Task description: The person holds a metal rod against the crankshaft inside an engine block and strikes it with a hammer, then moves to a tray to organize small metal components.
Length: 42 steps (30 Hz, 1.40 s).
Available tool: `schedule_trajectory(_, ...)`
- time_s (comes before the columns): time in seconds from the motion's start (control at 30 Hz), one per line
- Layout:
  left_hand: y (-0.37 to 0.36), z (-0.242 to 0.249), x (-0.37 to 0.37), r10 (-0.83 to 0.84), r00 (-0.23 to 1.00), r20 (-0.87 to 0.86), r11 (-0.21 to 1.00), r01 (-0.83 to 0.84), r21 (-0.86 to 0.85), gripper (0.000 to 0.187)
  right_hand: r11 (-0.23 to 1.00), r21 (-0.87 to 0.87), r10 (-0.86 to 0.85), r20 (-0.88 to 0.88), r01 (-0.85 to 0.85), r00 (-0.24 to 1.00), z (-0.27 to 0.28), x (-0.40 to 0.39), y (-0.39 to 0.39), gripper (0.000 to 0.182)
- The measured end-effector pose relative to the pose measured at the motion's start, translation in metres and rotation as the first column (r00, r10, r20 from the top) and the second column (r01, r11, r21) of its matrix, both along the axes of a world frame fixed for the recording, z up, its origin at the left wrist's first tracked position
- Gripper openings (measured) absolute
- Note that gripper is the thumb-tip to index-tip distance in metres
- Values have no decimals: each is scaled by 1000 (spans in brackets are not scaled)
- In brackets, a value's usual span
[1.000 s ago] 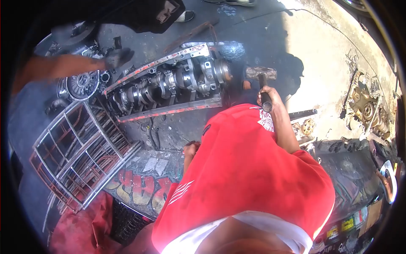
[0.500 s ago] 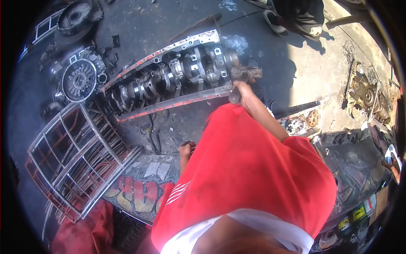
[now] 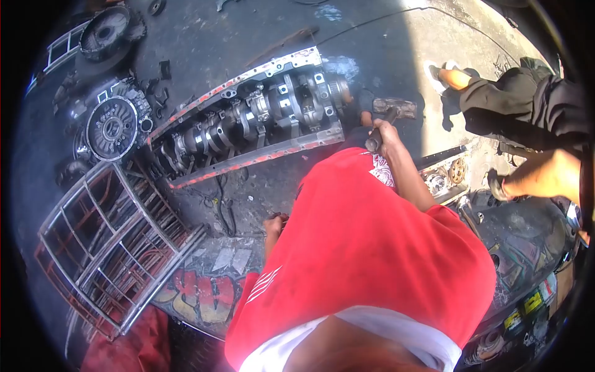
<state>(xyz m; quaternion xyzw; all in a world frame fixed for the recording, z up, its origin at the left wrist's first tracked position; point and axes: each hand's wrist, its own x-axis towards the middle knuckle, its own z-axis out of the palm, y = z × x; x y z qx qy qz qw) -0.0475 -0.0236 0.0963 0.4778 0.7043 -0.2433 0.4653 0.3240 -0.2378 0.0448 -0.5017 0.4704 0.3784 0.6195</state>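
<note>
My right hand [image 3: 387, 135] is wrapped round the short handle of a hammer [image 3: 400, 109], whose blocky, worn head points away from me beyond my knee. Low on the left, beside the red shirt, my left hand [image 3: 274, 224] is closed; whatever it grips is too small and partly hidden to name. Ahead of me on the floor lies an engine block [image 3: 273, 150] with red-marked rails, its crankshaft [image 3: 248, 118] exposed. The hammer is to the right of the block's near end, apart from it.
A round clutch housing [image 3: 113, 127] lies left of the block, with a wheel-like part [image 3: 104, 34] beyond. A metal frame [image 3: 102, 242] with rods stands at lower left. On the right, another person's dark-trousered legs [image 3: 527, 105] stand near engine parts [image 3: 443, 180].
My right hand and the hammer have moved right, away from the block's end. The other person has stepped closer on the right. My left hand stays about where it was.
</note>
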Motion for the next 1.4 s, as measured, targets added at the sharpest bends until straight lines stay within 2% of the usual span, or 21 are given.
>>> schedule_trajectory(0.07, -3, -2, -14, 73, 997, 27, 996, -72, -55, 42, 984, -71, 164, 46, -161, 985, -3, -23, 24, 13)
schedule_trajectory(0.13, -6, -2, -19, 45, 999, -24, 997, -47, -64, 42, 963, 94, 258, -43, -253, 965, 17, -31, 43, 13)
schedule_trajectory(0.23, -4, -23, -30, 135, 991, 10, 990, -134, -31, 44, 944, -11, 330, 91, -330, 940, 20, -14, 28, 13)
schedule_trajectory(0.27, -2, -38, -40, -41, 995, 87, 999, 42, -13, 45, 927, -79, 375, 172, -366, 911, 23, -4, 17, 13)
schedule_trajectory(0.3, -5, -46, -45, -212, 964, 159, 977, 212, 16, 47, 913, 10, 403, 126, -408, 906, 23, 7, 6, 15)
schedule_trajectory(0.33, -10, -38, -29, -208, 964, 167, 978, 209, 13, 47, 899, 21, 433, 86, -436, 897, 43, 19, 7, 13)
schedule_trajectory(0.4, -11, -6, 29, 149, 989, 20, 989, -149, 2, 48, 896, 97, 428, 71, -434, 901, 37, 27, 4, 10)
schedule_trajectory(0.53, -3, -30, 45, 81, 992, 97, 996, -85, 32, 49, 925, 135, 348, 80, -356, 934, 38, 23, 7, 6)
schedule_trajectory(0.63, 9, -37, 72, 2, 961, 276, 999, -11, 30, 50, 933, 119, 328, 108, -340, 938, 55, 6, 11, 7)
schedule_trajectory(0.67, 15, -31, 89, -91, 933, 349, 994, 66, 82, 51, 948, 92, 298, 82, -305, 951, 61, -4, 14, 7)
schedule_trajectory(0.7, 19, -23, 113, -190, 885, 426, 980, 145, 136, 52, 938, 47, 339, 68, -343, 938, 70, -13, 18, 7)
schedule_trajectory(0.73, 24, -13, 132, -212, 860, 465, 977, 182, 108, 55, 936, 110, 328, 69, -334, 942, 91, -19, 24, 8)
schedule_trajectory(0.8, 33, -32, 149, -241, 711, 660, 970, 200, 140, 58, 924, 226, 306, 51, -310, 951, 87, -41, 26, 8)
schedule_trajectory(0.87, 29, -11, 179, -282, 550, 786, 946, 295, 133, 62, 922, 245, 288, 83, -300, 954, 92, -63, 36, 10)
schedule_trajectory(1.0, 25, -6, 193, -558, 217, 801, 713, 619, 329, 73, 912, 335, 236, 49, -238, 971, 68, -102, 64, 10)
schedule_trajectory(1.07, 22, -17, 187, -550, 291, 783, 704, 665, 248, 80, 880, 392, 240, 117, -267, 964, 47, -117, 78, 13)
schedule_trajectory(1.1, 25, -22, 181, -619, 166, 767, 626, 694, 355, 83, 869, 412, 235, 146, -275, 961, 45, -122, 86, 13)
schedule_trajectory(1.13, 23, -27, 180, -670, 42, 741, 548, 701, 456, 85, 866, 418, 226, 163, -274, 961, 48, -124, 96, 13)
schedule_trajectory(1.2, 21, -28, 177, -603, -61, 795, 520, 726, 450, 88, 858, 441, 207, 175, -265, 962, 54, -139, 120, 13)
schedule_trajectory(1.3, 15, -11, 176, -568, -116, 815, 490, 748, 447, 89, 849, 454, 191, 215, -271, 958, 64, -150, 128, 13)
schedule_trajectory(1.4, 5, 12, 178, -620, -244, 746, 458, 660, 596, 92, 846, 453, 178, 254, -280, 951, 71, -157, 124, 13)
